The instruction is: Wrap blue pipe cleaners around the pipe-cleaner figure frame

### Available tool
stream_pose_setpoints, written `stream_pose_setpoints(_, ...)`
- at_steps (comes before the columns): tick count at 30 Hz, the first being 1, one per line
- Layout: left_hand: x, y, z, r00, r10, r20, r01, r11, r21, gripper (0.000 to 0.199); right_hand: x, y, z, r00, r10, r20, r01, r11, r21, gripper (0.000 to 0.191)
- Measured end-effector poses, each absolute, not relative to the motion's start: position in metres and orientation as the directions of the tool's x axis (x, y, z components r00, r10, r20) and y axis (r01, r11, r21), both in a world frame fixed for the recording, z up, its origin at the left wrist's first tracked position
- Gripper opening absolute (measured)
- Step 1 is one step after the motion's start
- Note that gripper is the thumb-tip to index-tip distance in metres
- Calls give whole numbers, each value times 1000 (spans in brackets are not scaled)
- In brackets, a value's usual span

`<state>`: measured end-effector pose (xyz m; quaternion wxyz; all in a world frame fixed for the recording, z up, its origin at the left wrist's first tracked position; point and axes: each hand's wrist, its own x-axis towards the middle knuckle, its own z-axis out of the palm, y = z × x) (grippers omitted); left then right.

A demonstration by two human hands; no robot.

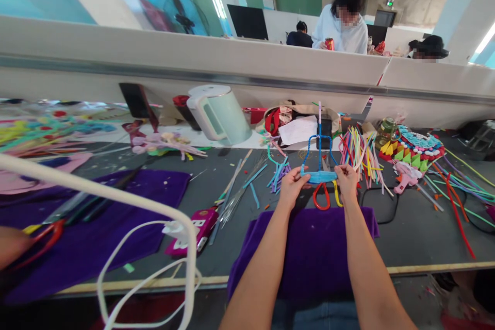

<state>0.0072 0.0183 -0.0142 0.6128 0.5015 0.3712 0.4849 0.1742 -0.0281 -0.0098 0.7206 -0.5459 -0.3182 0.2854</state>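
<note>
My left hand point(293, 185) pinches the left end of a blue pipe-cleaner piece point(320, 177). My right hand point(347, 181) is closed on its right end. The piece has a flat light-blue strip at the bottom, with bent darker-blue stems rising from it. One upright stem turns lilac at its tip. Just beneath, scissors point(322, 198) with red and yellow handles lie on the table, partly hidden by the strip. A folded purple cloth point(315, 247) lies under my forearms.
Pipe-cleaner bundles point(361, 157), a pink glue gun point(407, 176), a phone point(195, 232) and a kettle point(220, 113) stand or lie around. A white tube point(116, 185) crosses the left foreground. At far left, another person's blurred hand point(13, 247) is by red-handled scissors point(50, 234).
</note>
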Motion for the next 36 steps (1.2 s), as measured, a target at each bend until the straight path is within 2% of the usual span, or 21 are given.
stream_pose_setpoints(6,7,18,-13,252,967,30,-230,30,973,52,175,-29,-9,628,765,144,-55,228,-972,26)
stream_pose_setpoints(13,6,15,-9,303,952,36,-197,26,980,51,178,-27,-8,626,755,195,-59,295,-954,26)
stream_pose_setpoints(21,7,13,-10,332,942,58,-180,3,984,49,181,-26,-10,671,716,192,-5,264,-965,24)
stream_pose_setpoints(31,7,13,-5,297,954,31,-252,47,967,52,177,-28,-3,619,773,140,-146,288,-946,29)
stream_pose_setpoints(36,7,11,-5,359,933,28,-230,60,971,53,177,-26,-5,583,805,111,-214,284,-935,27)
